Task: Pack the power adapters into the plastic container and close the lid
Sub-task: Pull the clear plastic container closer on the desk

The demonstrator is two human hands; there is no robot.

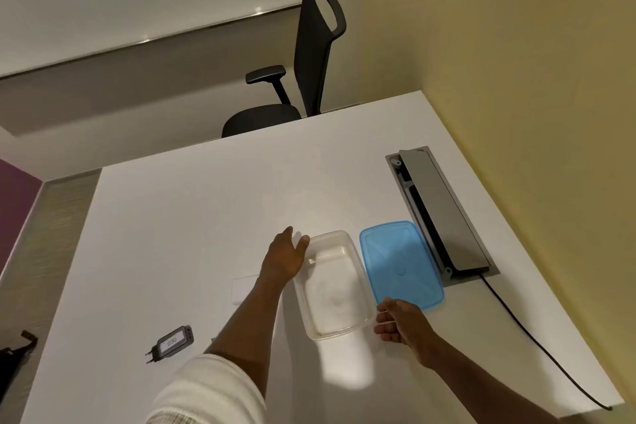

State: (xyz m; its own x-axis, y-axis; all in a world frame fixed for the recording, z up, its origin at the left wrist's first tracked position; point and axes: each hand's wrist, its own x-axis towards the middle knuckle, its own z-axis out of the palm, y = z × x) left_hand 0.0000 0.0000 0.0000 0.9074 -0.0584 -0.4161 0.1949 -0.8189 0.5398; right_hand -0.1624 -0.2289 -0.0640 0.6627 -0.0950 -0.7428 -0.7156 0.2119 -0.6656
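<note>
A clear plastic container (332,286) stands open on the white table, with nothing visible inside. Its blue lid (401,263) lies flat just to the right. My left hand (285,256) rests against the container's far left corner, fingers apart. My right hand (399,322) touches the container's near right corner, fingers curled at the rim. A dark grey power adapter (172,342) with a white label lies on the table to the near left, its plug pins pointing left. A flat white object (245,289), possibly another adapter, is partly hidden behind my left forearm.
An open grey cable hatch (444,213) is set into the table at the right, with a black cable (537,342) running to the near edge. A black office chair (309,65) stands behind the table's far edge. A dark object (13,358) sits at the far left.
</note>
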